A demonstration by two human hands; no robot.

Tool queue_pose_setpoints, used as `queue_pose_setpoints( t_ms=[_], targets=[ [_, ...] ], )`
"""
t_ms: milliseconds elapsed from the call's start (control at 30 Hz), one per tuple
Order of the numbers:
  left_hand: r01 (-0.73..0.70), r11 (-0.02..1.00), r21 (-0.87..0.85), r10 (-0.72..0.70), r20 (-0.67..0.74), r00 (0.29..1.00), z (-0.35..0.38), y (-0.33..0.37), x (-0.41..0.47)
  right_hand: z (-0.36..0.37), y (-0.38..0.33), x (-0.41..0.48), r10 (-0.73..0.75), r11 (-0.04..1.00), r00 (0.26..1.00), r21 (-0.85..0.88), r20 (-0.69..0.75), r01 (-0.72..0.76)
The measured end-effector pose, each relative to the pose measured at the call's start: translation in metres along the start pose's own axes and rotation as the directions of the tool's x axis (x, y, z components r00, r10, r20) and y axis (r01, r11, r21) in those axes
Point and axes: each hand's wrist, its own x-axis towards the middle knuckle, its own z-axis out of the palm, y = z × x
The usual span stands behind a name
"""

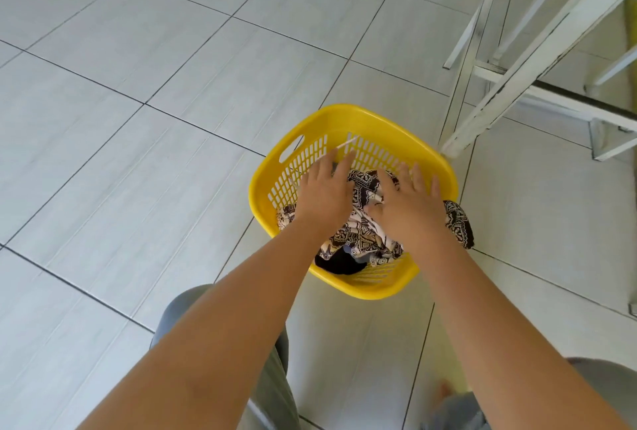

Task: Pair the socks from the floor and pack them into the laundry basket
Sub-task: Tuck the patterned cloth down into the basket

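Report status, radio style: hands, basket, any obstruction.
Left hand and right hand flat, open, on patterned cloth. Yellow basket part full. No socks visible. Cloth overhangs right rim.

Both arms extended forward; left hand (324, 193), right hand (408, 207) flat, palms down.

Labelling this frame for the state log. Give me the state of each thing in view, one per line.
laundry basket: upright on the tiled floor, partly filled.
patterned cloth: crumpled in the basket, one end draped over the right rim.
dark item: low in the basket, mostly covered.
left hand: open, palm down on the cloth.
right hand: open, palm down on the cloth.
white frame: standing beside the basket.
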Motion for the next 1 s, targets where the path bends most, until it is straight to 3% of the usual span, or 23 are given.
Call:
queue_pose_setpoints(
  t_ms=[100, 167, 367, 533, 667, 800, 933, 1000],
  targets=[
    [-0.266, 0.935, 0.234, 0.228, 0.176, 0.958, 0.009, -0.009, -0.003, 0.001, -0.007, -0.020, 0.086, 0.994, 0.994, -0.077, 0.072, -0.080],
    [-0.311, 0.890, 0.333, 0.221, 0.280, 0.934, 0.017, -0.021, -0.006, 0.007, -0.012, -0.026, 0.091, 0.993, 0.991, -0.090, 0.095, -0.082],
    [-0.128, 0.881, 0.455, -0.070, 0.393, 0.917, 0.016, -0.032, -0.003, 0.043, -0.036, 0.015, -0.006, 0.998, 0.954, 0.061, 0.299, -0.013],
    [-0.135, 0.920, 0.369, -0.074, 0.500, 0.863, 0.019, -0.026, 0.000, 0.046, -0.036, 0.040, -0.148, 0.987, 0.938, 0.104, 0.312, 0.121],
    [-0.125, 0.914, 0.386, -0.130, 0.570, 0.812, 0.030, -0.034, -0.003, 0.038, -0.016, 0.030, -0.027, 0.997, 0.963, -0.056, 0.268, 0.043],
    [-0.105, 0.912, 0.396, -0.180, 0.617, 0.766, 0.035, -0.033, 0.000, 0.045, -0.008, 0.015, -0.021, 1.000, 0.913, 0.015, 0.408, 0.016],
    [-0.077, 0.933, 0.352, -0.163, 0.604, 0.780, 0.020, -0.022, 0.003, 0.040, -0.010, 0.011, -0.100, 0.988, 0.881, 0.154, 0.462, 0.032],
    [-0.089, 0.928, 0.361, -0.132, 0.543, 0.829, 0.005, -0.018, 0.004, 0.034, -0.007, 0.006, -0.135, 0.983, 0.910, 0.167, 0.393, 0.074]
  ],
)
